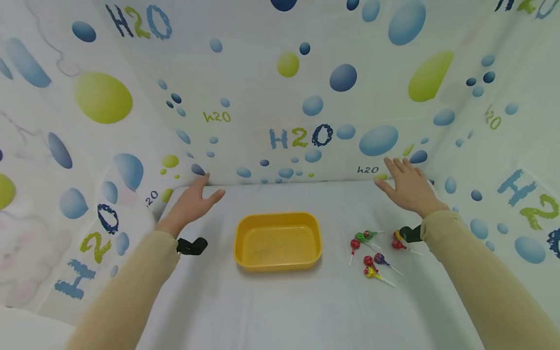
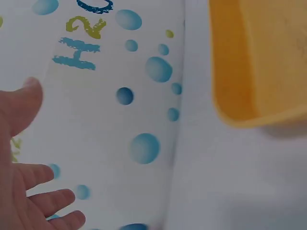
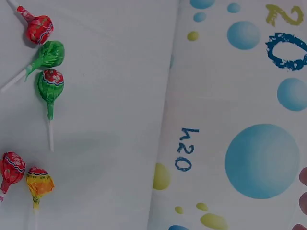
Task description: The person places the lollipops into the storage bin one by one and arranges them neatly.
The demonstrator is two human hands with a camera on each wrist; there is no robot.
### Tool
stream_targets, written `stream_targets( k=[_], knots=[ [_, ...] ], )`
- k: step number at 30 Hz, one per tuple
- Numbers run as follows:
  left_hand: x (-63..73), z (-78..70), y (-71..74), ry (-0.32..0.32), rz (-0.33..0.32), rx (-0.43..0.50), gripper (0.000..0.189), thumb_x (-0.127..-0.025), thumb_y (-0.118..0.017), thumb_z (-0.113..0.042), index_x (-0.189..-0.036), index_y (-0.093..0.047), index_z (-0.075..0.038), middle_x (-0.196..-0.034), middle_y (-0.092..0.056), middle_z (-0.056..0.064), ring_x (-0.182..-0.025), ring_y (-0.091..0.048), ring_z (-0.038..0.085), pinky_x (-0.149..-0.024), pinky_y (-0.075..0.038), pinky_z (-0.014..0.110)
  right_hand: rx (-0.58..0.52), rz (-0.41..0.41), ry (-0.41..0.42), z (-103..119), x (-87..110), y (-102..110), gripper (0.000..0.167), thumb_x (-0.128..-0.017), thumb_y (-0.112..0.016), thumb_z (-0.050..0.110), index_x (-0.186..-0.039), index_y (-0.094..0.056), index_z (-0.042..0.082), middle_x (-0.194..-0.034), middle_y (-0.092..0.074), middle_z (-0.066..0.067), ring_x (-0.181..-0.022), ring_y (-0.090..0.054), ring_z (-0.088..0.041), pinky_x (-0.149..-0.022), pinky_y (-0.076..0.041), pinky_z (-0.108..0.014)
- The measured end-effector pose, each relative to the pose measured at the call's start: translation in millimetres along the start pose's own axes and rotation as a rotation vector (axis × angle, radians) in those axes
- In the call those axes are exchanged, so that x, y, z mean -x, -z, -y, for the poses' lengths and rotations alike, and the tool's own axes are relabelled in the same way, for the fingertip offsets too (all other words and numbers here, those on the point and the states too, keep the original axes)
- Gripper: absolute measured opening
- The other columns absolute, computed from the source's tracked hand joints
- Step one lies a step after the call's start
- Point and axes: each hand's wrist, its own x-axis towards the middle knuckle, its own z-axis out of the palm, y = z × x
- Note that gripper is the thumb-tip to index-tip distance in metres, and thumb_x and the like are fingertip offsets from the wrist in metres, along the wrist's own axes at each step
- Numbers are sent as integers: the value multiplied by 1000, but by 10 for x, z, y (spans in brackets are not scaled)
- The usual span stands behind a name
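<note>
My left hand (image 1: pixel 189 204) is raised to the left of a yellow rectangular tray (image 1: pixel 277 268), its fingers extended and holding nothing. On the right, my right hand (image 1: pixel 408 188) hovers beyond several wrapped lollipops, fingers straight and nothing in its grasp. The lollipops lie loose on the white table: a red lollipop (image 1: pixel 355 244), a purple lollipop (image 1: pixel 379 258) and a yellow lollipop (image 1: pixel 371 272) among them. A green lollipop (image 3: pixel 50 88) shows closely in the right wrist view, where only fingertips (image 3: pixel 303 203) of that hand appear. Nothing lies inside the tray.
The white table (image 1: pixel 280 311) is bordered behind and at the sides by a pale curtain (image 1: pixel 253 87) printed with blue and green spots and "H2O". Dark wrist cameras sit at both cuffs. The right one partly covers a yellow-and-red pair of lollipops (image 1: pixel 397 241).
</note>
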Motion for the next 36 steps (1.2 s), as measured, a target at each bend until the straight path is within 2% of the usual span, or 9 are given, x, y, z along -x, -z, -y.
stream_targets(
  k=[5, 10, 13, 16, 19, 22, 26, 36],
  knots=[
    [147, 230, -475, 75, -16, 311, 84, -106, -40, -56, -163, -11, -2, -168, -20, 27, -153, -23, 47, -124, -26, 63, -22, 4, 7, -44, 9, -40, 81, -107, -40, 54, -163, -16, 0, -163, -22, -35, -152, -11, -55, -123, -13, -72],
    [331, 357, -1012, 137, 38, 613, 69, -111, -41, -39, -162, -17, 1, -166, -23, 28, -150, -32, 45, -122, -35, 57, -30, -23, 13, -94, 44, -70, 80, -107, -41, 51, -162, -17, -2, -162, -24, -36, -151, -13, -58, -121, -15, -73],
    [422, 388, -1275, 151, 69, 721, 66, -111, -42, -34, -161, -20, 3, -167, -23, 27, -151, -33, 43, -120, -39, 53, -38, -30, 9, -101, 61, -83, 80, -107, -41, 53, -162, -17, -1, -162, -23, -36, -152, -12, -57, -121, -14, -74],
    [495, 388, -1446, 142, 70, 799, 62, -111, -43, -29, -160, -23, 4, -166, -25, 27, -149, -36, 43, -117, -43, 51, -49, -35, 6, -79, 69, -101, 80, -107, -41, 53, -162, -18, -1, -162, -23, -36, -152, -11, -56, -121, -13, -74],
    [543, 393, -1546, 128, 73, 822, 58, -111, -42, -22, -159, -25, 5, -165, -29, 27, -146, -41, 44, -114, -46, 51, -57, -30, 2, -53, 72, -132, 81, -106, -41, 54, -162, -18, 0, -163, -22, -35, -153, -10, -55, -122, -11, -73],
    [556, 400, -1599, 134, 82, 806, 54, -111, -42, -17, -158, -28, 5, -164, -31, 27, -143, -44, 44, -112, -50, 49, -72, -16, -6, -38, 82, -152, 81, -106, -42, 54, -162, -17, 1, -164, -20, -34, -154, -8, -54, -123, -9, -72],
    [528, 400, -1621, 153, 87, 785, 52, -110, -44, -13, -158, -30, 3, -163, -33, 26, -140, -48, 42, -109, -53, 46, -78, -15, -10, -42, 103, -158, 81, -106, -43, 53, -162, -17, 1, -164, -19, -34, -154, -8, -54, -124, -9, -72],
    [528, 420, -1648, 148, 89, 780, 52, -110, -44, -14, -157, -31, 4, -161, -37, 26, -137, -51, 41, -109, -53, 46, -79, -16, -4, -77, 138, -173, 79, -107, -42, 52, -162, -18, -1, -163, -21, -35, -153, -10, -55, -124, -9, -72]
  ],
)
